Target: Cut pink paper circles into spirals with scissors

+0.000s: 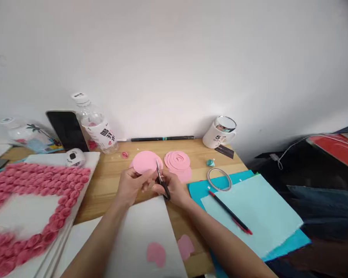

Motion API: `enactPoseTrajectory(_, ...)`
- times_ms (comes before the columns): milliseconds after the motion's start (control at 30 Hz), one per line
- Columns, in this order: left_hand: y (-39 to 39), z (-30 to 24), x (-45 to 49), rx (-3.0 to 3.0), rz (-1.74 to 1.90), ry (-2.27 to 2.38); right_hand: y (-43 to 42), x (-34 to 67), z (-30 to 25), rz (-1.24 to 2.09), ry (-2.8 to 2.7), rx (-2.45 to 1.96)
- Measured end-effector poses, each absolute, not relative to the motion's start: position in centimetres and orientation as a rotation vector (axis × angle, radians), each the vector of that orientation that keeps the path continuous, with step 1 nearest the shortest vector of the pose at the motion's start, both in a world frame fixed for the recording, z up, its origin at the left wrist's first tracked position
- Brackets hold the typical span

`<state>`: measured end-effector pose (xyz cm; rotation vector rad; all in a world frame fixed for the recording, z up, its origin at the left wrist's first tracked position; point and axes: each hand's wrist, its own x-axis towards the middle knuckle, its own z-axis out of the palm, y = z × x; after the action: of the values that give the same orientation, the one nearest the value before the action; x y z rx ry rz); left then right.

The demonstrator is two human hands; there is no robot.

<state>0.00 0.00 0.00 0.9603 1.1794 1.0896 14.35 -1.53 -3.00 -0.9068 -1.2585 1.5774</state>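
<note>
My left hand [132, 185] pinches the lower edge of a pink paper circle [145, 161] and holds it up over the desk. In my right hand [172, 188] is a pair of scissors [164, 188] with black handles. Their blades point away from me and lie against the circle's right side; I cannot tell whether they cut into it. Just right of the circle, a pink paper spiral [178, 160] rests on more pink paper. Pink paper scraps [156, 254] lie closer to me, on a white sheet [142, 231] under my forearms.
At left, pink paper roses [60, 214] cover a white board. A bottle [101, 129] and a phone [67, 129] stand by the wall, a mug [219, 133] farther right. Blue sheets [255, 212] carry a tape roll [219, 180] and a black-and-red pen [229, 210].
</note>
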Motion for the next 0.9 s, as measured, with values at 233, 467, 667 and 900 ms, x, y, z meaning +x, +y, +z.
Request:
enactPoseTrajectory(233, -0.03, 0.4, 0.09, 0.93, 1.143, 1.107, -1.68, 14.36, -3.24, 1.59, -1.248, -0.94)
enactPoseTrajectory(467, -0.17, 0.43, 0.07, 0.968, 1.136, 1.145, -1.64, 14.23, -3.05, 1.608, -1.256, -0.912)
enactPoseTrajectory(667, -0.12, 0.66, 0.27, 0.966, 1.094, 1.178, -1.48, 14.24, -2.64, 1.586, -1.225, -0.875)
enactPoseTrajectory(900, -0.26, 0.59, 0.28, 0.971, 1.088, 1.18, -1.62, 14.23, -2.42, 1.581, -1.222, -0.857)
